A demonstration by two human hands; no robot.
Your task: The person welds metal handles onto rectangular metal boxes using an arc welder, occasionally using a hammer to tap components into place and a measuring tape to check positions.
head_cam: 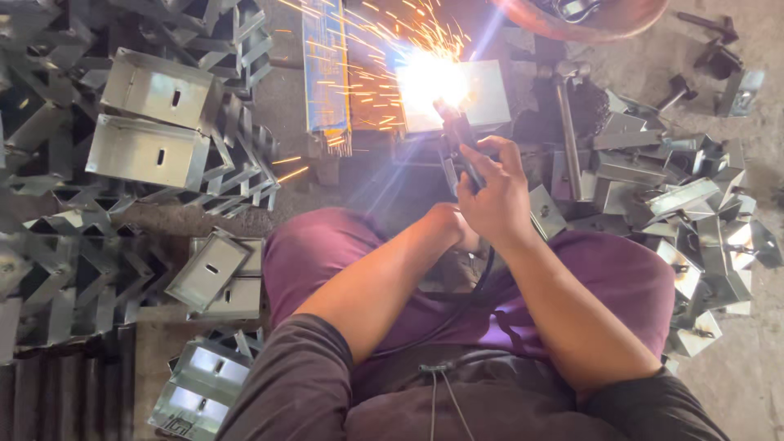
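Note:
My right hand (496,196) grips a dark welding electrode holder (457,135) whose tip meets a bright arc with flying sparks on a small metal box piece (482,94) on the floor in front of me. My left hand (453,224) is mostly hidden behind the right wrist and seems to brace it; its fingers do not show. A black cable (482,282) runs from the holder down across my purple-trousered lap.
Stacks of folded galvanised brackets (155,151) lie to the left, and a loose heap of similar pieces (694,220) to the right. A hammer (567,131) lies right of the weld. A blue metal plate (327,65) lies left of the sparks. A rusty pan (588,20) sits at the top.

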